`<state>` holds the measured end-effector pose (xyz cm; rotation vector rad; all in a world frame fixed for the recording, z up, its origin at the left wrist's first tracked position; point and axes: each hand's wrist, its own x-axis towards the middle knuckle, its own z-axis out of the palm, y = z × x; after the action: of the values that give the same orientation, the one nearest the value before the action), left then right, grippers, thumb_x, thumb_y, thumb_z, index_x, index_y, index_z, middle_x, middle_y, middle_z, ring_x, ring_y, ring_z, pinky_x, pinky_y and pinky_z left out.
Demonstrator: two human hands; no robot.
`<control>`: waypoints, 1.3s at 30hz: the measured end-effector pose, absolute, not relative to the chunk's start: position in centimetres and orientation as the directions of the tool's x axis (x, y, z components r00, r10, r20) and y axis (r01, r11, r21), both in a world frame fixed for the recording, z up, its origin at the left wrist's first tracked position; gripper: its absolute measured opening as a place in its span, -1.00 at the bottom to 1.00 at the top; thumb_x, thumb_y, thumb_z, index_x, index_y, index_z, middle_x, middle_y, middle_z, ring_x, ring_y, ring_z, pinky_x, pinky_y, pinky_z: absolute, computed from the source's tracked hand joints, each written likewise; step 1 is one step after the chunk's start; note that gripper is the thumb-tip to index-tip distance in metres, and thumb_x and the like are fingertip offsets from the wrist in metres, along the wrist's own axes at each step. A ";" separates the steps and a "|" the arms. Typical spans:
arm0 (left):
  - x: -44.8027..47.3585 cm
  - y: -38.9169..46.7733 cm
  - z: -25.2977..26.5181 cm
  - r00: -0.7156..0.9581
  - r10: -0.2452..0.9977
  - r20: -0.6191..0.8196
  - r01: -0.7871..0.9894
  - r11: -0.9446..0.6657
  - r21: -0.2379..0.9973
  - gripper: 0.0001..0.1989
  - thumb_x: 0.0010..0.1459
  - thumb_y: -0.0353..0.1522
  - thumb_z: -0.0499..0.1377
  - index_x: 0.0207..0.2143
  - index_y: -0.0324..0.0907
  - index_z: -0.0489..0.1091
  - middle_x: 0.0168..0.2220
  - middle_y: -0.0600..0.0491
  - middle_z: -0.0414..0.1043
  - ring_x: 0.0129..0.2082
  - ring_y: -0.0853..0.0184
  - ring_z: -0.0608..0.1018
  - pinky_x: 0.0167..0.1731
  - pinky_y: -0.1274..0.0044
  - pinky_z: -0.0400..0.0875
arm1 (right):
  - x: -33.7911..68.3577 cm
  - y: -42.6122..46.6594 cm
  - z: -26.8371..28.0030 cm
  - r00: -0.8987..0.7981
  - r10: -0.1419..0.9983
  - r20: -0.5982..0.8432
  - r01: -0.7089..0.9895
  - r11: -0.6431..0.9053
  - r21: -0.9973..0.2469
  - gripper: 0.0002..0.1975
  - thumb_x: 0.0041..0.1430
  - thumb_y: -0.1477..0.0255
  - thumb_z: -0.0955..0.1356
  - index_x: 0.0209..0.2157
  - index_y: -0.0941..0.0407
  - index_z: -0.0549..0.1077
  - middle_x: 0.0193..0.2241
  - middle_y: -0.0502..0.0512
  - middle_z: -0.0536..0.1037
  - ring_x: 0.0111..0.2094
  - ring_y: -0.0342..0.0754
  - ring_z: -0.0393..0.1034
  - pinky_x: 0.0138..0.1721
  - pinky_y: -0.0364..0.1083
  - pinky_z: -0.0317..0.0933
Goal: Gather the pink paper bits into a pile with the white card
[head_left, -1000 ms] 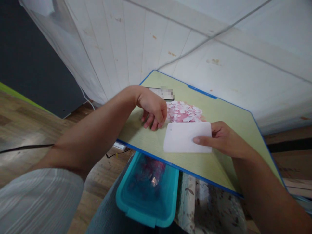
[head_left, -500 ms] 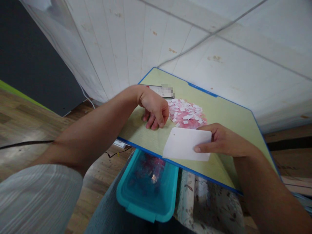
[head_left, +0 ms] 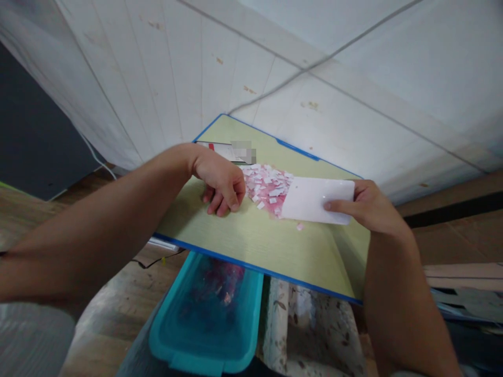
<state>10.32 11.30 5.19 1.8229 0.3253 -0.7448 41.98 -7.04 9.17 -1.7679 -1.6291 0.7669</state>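
My right hand [head_left: 367, 207] grips a white flat scraper [head_left: 314, 199] by its right end, thumb on top. The scraper's left edge meets the right side of a pile of small pink and white pieces [head_left: 267, 183], covering part of it. My left hand [head_left: 222, 186] rests just left of the pile, its fingers curled and the thumb close to the forefinger. Whatever may be between those fingers is hidden. Both are over a yellow-green board [head_left: 236, 241] with a blue rim. One loose pink piece [head_left: 299, 226] lies in front of the scraper.
A phone [head_left: 231, 152] lies behind my left hand on the board. Below the front edge sits a turquoise tub [head_left: 165, 335] with pinkish clear bags [head_left: 223, 277] inside. A white panelled wall [head_left: 255, 63] closes off the back. Patterned cloth [head_left: 322, 330] is beside the tub.
The scraper has gone from the board's front edge to the right side of the pile, carried by my right hand. My left hand stays beside the pile. The whole view has shifted.
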 end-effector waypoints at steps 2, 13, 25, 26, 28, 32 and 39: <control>10.3 11.2 5.4 0.769 -0.123 -0.627 0.550 -0.372 0.748 -0.62 0.02 -0.01 0.35 -0.30 -0.12 0.58 -0.33 -0.05 0.67 -0.41 0.25 0.65 -0.47 0.53 0.51 | 41.6 -6.9 9.0 0.069 0.996 -0.048 0.639 -0.081 -0.765 -0.71 -0.11 0.28 0.60 -0.32 0.12 0.69 -0.37 0.09 0.71 -0.45 0.08 0.56 -0.52 -0.09 0.39; 10.4 11.2 5.5 0.775 -0.133 -0.618 0.540 -0.370 0.756 -0.64 0.05 -0.03 0.34 -0.29 -0.12 0.57 -0.35 -0.03 0.67 -0.40 0.26 0.67 -0.50 0.56 0.49 | 40.1 -6.7 8.1 0.036 0.992 -0.122 0.582 -0.120 -0.804 -0.70 -0.09 0.26 0.60 -0.27 0.08 0.69 -0.33 0.05 0.71 -0.42 0.06 0.57 -0.47 -0.09 0.41; 10.2 11.3 5.4 0.795 -0.146 -0.589 0.497 -0.399 0.770 -0.62 0.07 0.00 0.32 -0.27 -0.10 0.57 -0.35 -0.02 0.66 -0.40 0.27 0.66 -0.43 0.52 0.54 | 40.3 -6.5 7.8 0.019 0.993 -0.119 0.604 -0.106 -0.790 -0.70 -0.06 0.29 0.57 -0.25 0.09 0.69 -0.35 0.05 0.71 -0.44 0.05 0.54 -0.49 -0.09 0.38; 10.2 11.4 5.4 0.793 -0.145 -0.591 0.500 -0.399 0.769 -0.61 0.07 0.01 0.31 -0.27 -0.11 0.57 -0.34 -0.02 0.67 -0.40 0.26 0.66 -0.42 0.52 0.55 | 40.1 -6.5 7.9 0.000 0.990 -0.142 0.600 -0.113 -0.792 -0.70 -0.05 0.29 0.57 -0.25 0.10 0.68 -0.36 0.05 0.70 -0.44 0.05 0.54 -0.49 -0.09 0.37; 10.2 11.5 5.3 0.792 -0.148 -0.593 0.500 -0.401 0.768 -0.61 0.08 0.01 0.31 -0.27 -0.11 0.56 -0.32 -0.03 0.67 -0.39 0.26 0.66 -0.42 0.52 0.55 | 39.9 -6.7 8.0 -0.007 0.989 -0.148 0.588 -0.116 -0.801 -0.71 -0.06 0.29 0.58 -0.26 0.11 0.68 -0.36 0.05 0.70 -0.43 0.05 0.55 -0.49 -0.10 0.37; 10.1 11.6 5.1 0.791 -0.153 -0.593 0.498 -0.403 0.768 -0.60 0.09 0.03 0.30 -0.25 -0.10 0.56 -0.29 -0.04 0.68 -0.38 0.25 0.67 -0.45 0.52 0.54 | 39.9 -6.6 8.1 0.069 0.996 -0.064 0.583 -0.093 -0.807 -0.72 -0.07 0.30 0.58 -0.27 0.08 0.67 -0.35 0.05 0.70 -0.43 0.05 0.53 -0.49 -0.09 0.36; 10.1 11.7 5.0 0.757 -0.131 -0.640 0.562 -0.366 0.741 -0.58 0.07 0.02 0.31 -0.20 -0.10 0.57 -0.27 -0.05 0.67 -0.36 0.23 0.67 -0.39 0.48 0.57 | 41.4 -6.3 7.9 0.170 0.985 -0.011 0.653 -0.121 -0.748 -0.83 -0.07 0.37 0.55 -0.38 0.10 0.62 -0.49 0.03 0.63 -0.54 0.01 0.44 -0.56 -0.09 0.25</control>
<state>10.14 11.72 5.01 1.8094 0.3352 -0.7553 41.39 -6.27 7.90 -1.8460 -1.5472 0.7079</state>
